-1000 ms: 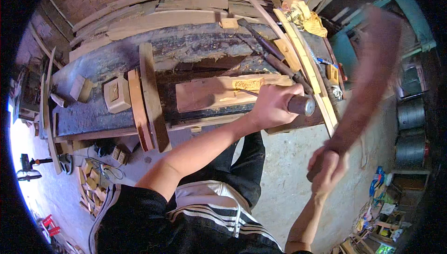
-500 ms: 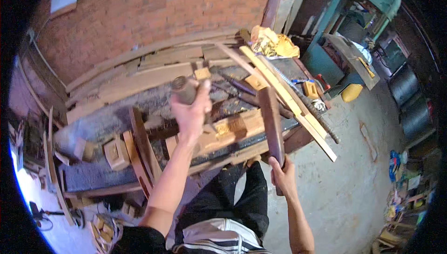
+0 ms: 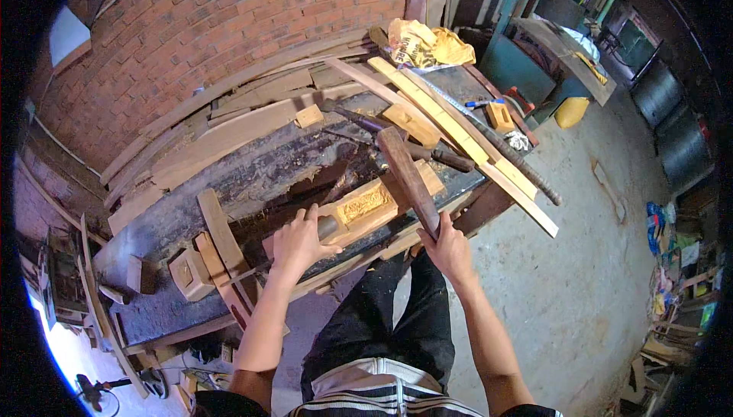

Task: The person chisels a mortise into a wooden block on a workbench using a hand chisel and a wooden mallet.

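A wooden block [image 3: 427, 180] lies along the front of the workbench, with a rough, pale recess [image 3: 364, 205] cut into its top. Over the block's left end is my left hand [image 3: 296, 243], closed around a chisel [image 3: 327, 227]. The chisel is tipped flat, its round handle end toward the recess and its thin blade pointing left. My right hand [image 3: 449, 249] grips the narrow lower end of a dark wooden mallet [image 3: 407, 172]. The mallet's broad end slants up and left over the right part of the block.
Left of the block stand upright boards [image 3: 221, 226] and a wooden cube [image 3: 191, 273]. Long pale strips [image 3: 458, 130] and a threaded rod [image 3: 527, 172] overhang the bench's right edge. More tools [image 3: 366, 121] lie behind the block. A yellow bag [image 3: 416, 43] sits at the back.
My left hand has come down toward the block, and the chisel has swung from upright to nearly flat. The mallet has moved left and slightly up with my right hand.
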A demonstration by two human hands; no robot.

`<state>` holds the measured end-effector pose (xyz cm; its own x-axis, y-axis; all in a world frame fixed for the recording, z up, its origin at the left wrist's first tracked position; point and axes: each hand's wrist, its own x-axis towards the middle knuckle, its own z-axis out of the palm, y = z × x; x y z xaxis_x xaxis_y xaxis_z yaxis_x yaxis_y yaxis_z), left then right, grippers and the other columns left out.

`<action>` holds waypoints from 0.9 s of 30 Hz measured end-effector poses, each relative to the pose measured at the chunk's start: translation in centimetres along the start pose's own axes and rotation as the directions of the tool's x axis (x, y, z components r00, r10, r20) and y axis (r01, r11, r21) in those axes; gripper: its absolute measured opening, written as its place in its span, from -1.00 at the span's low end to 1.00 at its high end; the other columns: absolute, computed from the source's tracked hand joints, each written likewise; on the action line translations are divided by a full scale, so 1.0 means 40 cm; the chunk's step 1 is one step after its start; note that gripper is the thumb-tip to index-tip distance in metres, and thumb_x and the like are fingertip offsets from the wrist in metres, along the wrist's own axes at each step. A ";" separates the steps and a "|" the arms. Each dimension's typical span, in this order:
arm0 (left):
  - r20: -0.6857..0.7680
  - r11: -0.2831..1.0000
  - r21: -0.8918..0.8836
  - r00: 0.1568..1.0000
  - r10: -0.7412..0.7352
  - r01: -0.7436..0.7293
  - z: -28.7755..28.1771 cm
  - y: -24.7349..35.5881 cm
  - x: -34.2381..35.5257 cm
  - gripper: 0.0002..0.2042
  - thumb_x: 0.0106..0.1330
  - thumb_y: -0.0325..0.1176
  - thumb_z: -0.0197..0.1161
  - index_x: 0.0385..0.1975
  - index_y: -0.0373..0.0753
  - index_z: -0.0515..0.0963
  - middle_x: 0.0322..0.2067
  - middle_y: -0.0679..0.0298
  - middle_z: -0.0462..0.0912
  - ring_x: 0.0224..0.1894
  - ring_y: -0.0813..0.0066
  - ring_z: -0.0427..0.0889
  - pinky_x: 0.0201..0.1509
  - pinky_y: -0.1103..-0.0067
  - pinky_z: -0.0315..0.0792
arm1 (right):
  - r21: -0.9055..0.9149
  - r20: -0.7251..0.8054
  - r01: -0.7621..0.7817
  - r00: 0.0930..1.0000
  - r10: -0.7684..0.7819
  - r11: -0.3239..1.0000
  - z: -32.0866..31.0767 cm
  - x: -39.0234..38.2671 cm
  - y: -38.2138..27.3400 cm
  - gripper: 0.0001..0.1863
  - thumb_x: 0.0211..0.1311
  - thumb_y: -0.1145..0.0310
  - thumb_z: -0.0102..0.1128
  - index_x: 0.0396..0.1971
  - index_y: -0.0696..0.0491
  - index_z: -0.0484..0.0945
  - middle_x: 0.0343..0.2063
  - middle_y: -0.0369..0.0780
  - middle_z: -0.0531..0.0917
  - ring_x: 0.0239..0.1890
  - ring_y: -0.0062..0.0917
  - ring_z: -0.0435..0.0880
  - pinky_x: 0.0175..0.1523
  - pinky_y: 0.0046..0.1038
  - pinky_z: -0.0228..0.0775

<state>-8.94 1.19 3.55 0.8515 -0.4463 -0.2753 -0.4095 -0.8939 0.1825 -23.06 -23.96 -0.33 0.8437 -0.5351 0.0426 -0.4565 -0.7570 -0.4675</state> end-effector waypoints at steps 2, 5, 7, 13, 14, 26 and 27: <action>0.032 0.999 0.047 0.999 0.003 -0.005 0.002 0.016 0.014 0.10 -0.22 0.18 0.55 0.36 -0.25 0.21 0.20 -0.01 0.44 0.06 0.04 0.61 0.05 0.24 0.57 | 0.023 0.014 -0.022 1.000 0.021 1.000 0.004 0.005 0.013 -0.47 0.18 0.09 0.29 -0.04 0.17 0.38 -0.51 0.18 0.63 -0.39 0.10 0.65 -0.34 0.00 0.49; 0.042 0.998 0.057 0.999 0.016 -0.018 0.001 0.018 0.015 0.12 -0.25 0.15 0.58 0.35 -0.30 0.21 0.18 0.00 0.46 0.00 0.04 0.65 -0.02 0.26 0.60 | 0.037 0.015 -0.050 0.999 0.049 0.998 0.007 0.000 0.013 -0.47 0.16 0.11 0.31 -0.04 0.17 0.38 -0.50 0.17 0.63 -0.37 0.10 0.65 -0.32 -0.01 0.49; 0.014 0.996 0.081 0.999 0.040 -0.041 0.009 0.011 0.011 0.13 -0.25 0.14 0.59 0.35 -0.30 0.20 0.17 0.01 0.46 -0.03 0.04 0.66 -0.04 0.27 0.61 | 0.032 0.013 -0.057 0.998 0.056 0.998 0.019 -0.002 0.009 -0.45 0.16 0.08 0.30 -0.01 0.14 0.37 -0.50 0.15 0.64 -0.39 0.08 0.66 -0.32 -0.01 0.51; -0.037 0.987 0.123 0.993 0.110 -0.105 0.017 0.012 -0.011 0.11 -0.23 0.08 0.59 0.35 -0.29 0.17 0.13 0.00 0.49 -0.08 0.03 0.68 -0.07 0.27 0.62 | 0.070 0.020 -0.078 0.997 0.076 0.995 0.044 -0.008 0.030 -0.43 0.17 0.08 0.28 0.05 0.12 0.36 -0.50 0.13 0.65 -0.40 0.07 0.67 -0.30 0.00 0.52; -0.027 0.986 0.118 0.992 0.121 -0.117 0.015 0.013 -0.008 0.09 -0.22 0.07 0.59 0.35 -0.29 0.17 0.11 -0.01 0.50 -0.10 0.02 0.69 -0.08 0.27 0.62 | 0.100 0.009 -0.063 0.998 0.063 0.993 0.048 -0.010 0.041 -0.43 0.16 0.08 0.28 0.05 0.13 0.37 -0.49 0.14 0.65 -0.40 0.06 0.67 -0.31 -0.01 0.51; 0.131 0.970 -0.039 0.961 0.243 -0.240 -0.068 -0.016 0.037 -0.05 -0.20 0.04 0.55 0.22 -0.34 0.33 -0.25 -0.08 0.63 -0.08 0.06 0.67 -0.05 0.23 0.55 | 0.796 0.239 -0.316 0.948 0.212 0.516 -0.138 -0.202 0.044 -0.63 0.20 0.30 0.32 -0.10 0.15 0.43 -0.61 -0.31 0.53 -0.78 -0.67 0.40 -0.70 -0.55 0.21; 0.062 0.933 -0.091 0.933 0.355 -0.349 -0.052 -0.061 0.053 -0.17 -0.11 0.05 0.53 0.15 -0.32 0.43 -0.28 -0.01 0.67 -0.11 0.20 0.69 -0.08 0.27 0.56 | 0.799 0.219 -0.301 0.952 0.215 0.520 -0.154 -0.219 0.047 -0.61 0.19 0.29 0.33 -0.08 0.15 0.43 -0.62 -0.31 0.52 -0.78 -0.66 0.40 -0.70 -0.54 0.21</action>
<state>-5.45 2.51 4.50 0.6283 -0.7366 -0.2502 -0.6497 -0.6738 0.3521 -33.05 -23.00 3.86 0.7665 -0.5903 -0.2531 -0.2659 0.0671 -0.9617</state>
